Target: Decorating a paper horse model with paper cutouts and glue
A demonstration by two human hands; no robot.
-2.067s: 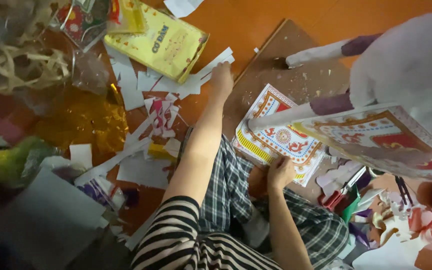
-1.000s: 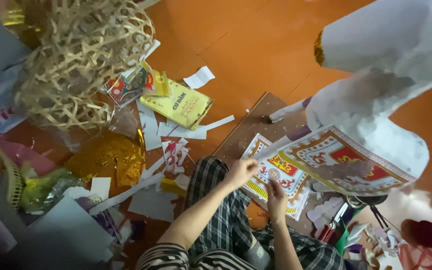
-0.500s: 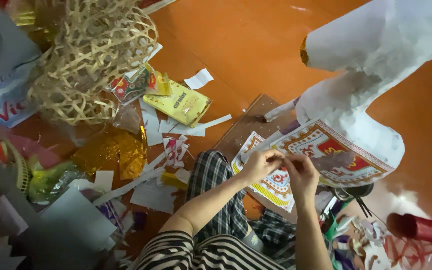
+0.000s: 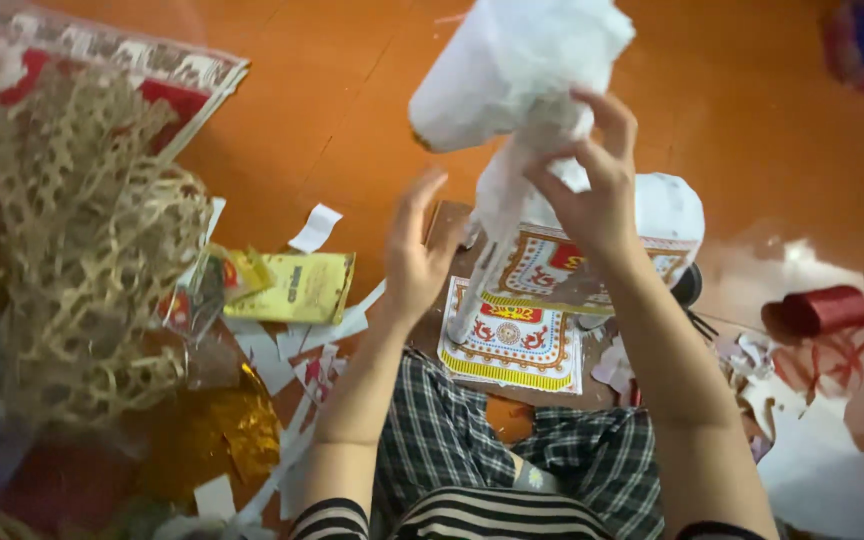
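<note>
**White paper figure held up, right hand gripping its neck**

At the upper centre of the frame the right hand (image 4: 592, 195) is closed around the narrow middle of a white paper-covered figure (image 4: 512, 70), fingers curled over the crumpled paper where the bulky top meets the thinner stem. The left hand (image 4: 414, 262) stands just beside the stem on its left, palm facing it, fingers spread and loose; it holds nothing, and whether it touches the paper cannot be told. The figure hangs above the floor (image 4: 752, 120), over a printed red-and-yellow patterned sheet (image 4: 512, 345) that lies on a brown board (image 4: 447, 225) in front of the person's checked trousers (image 4: 452, 440).

At the left of the frame sits a woven bamboo frame (image 4: 82, 270), with a yellow packet (image 4: 302, 288) and white paper scraps (image 4: 314, 228) just to its right. Gold foil (image 4: 217, 430) lies at lower left. A red spool of ribbon (image 4: 822, 310) lies at the right edge.

Judging by the grip, the step in hand is shaping or smoothing the paper skin around the figure's neck. A next move would call for the free left hand to close on the stem and steady it, as the thin paper looks easy to tear.
</note>
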